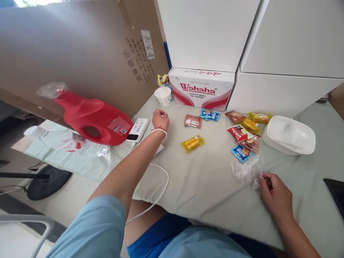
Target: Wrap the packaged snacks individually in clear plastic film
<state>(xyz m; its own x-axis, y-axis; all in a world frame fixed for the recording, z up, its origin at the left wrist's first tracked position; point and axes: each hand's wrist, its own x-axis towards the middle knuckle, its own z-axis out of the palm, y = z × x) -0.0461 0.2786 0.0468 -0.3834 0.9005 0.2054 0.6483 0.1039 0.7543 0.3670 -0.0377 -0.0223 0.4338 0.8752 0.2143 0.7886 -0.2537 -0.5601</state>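
Observation:
My left hand [160, 120] is over the table, its fingers curled closed just in front of a white paper cup [163, 96]; anything inside the fingers is hidden. A white power bank [138, 130] with a cable lies beside that wrist. On the right, my right hand [276, 195] pinches the edge of a crumpled clear plastic bag [245, 168]. Against the bag lies a blue snack packet [242, 153], below a red packet [239, 133] and several yellow and brown ones. Between my hands are a yellow snack packet [192, 143], a brown packet [192, 121] and blue packets [209, 114].
A white plastic tub [290, 134] stands at right. Behind are a Wahaba-style printed carton [202, 89] and white cabinets [206, 32]. At left, a red jug [94, 116] and a clear bottle [70, 142] lie near a large cardboard sheet [80, 50]. A white cable [166, 179] crosses the table's front edge.

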